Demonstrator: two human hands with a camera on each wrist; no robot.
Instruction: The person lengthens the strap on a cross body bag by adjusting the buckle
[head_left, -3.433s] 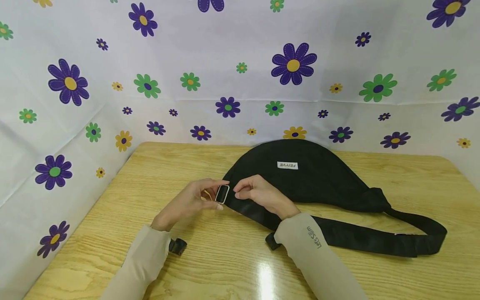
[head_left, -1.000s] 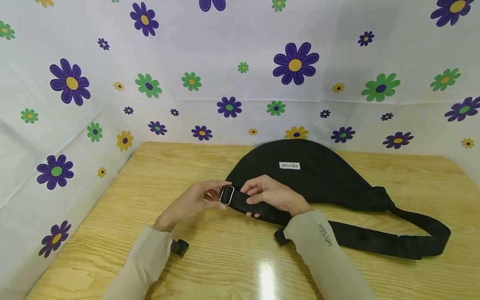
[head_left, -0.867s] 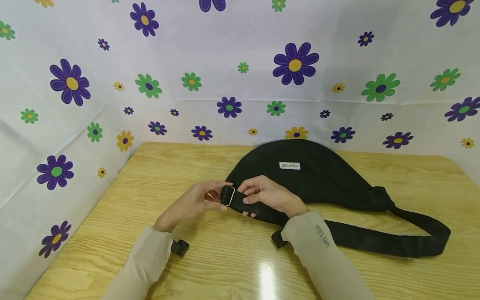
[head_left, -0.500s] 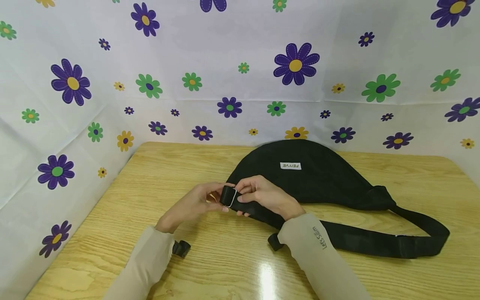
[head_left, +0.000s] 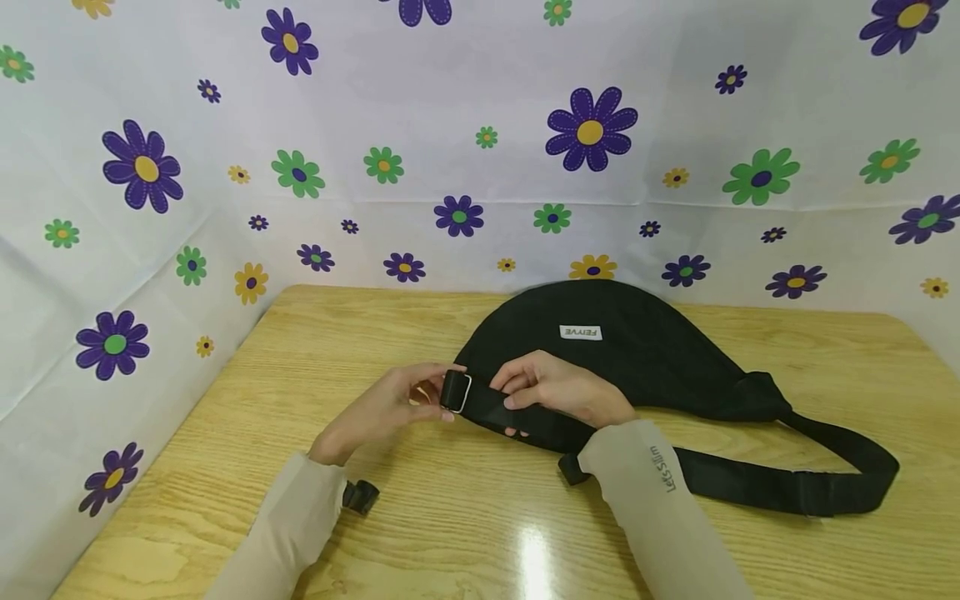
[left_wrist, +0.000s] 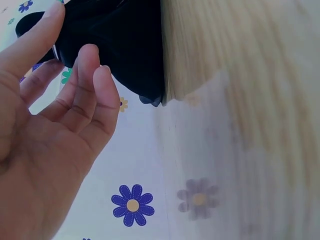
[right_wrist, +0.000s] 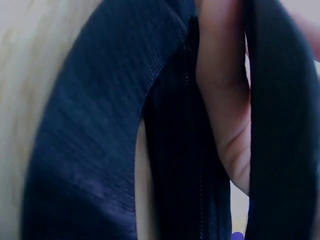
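A black waist bag [head_left: 630, 354] with a white label [head_left: 581, 332] lies on the table, its wide strap running along its near side. My left hand [head_left: 378, 412] pinches the strap's looped end at a rectangular metal slider [head_left: 468, 393], thumb below and index finger above. Just right of it, my right hand [head_left: 562, 390] holds the strap [head_left: 551, 427] between thumb and fingers, some fingertips showing under its lower edge. In the left wrist view, the other fingers of the left hand [left_wrist: 60, 120] are loosely bent. A band of strap [right_wrist: 285, 125] crosses the right hand in the right wrist view.
The strap bends back to the bag at the right, with a second slider [head_left: 813, 496] on it. A small black piece [head_left: 362, 497] shows beside the left sleeve, another [head_left: 572, 468] beside the right. A flowered cloth [head_left: 480, 167] hangs behind the wooden table [head_left: 435, 533].
Earlier, the right fingers were apart from the strap beside the slider; now they hold it. Within the last half second the right hand has moved right, away from the slider. The left hand stays nearly still.
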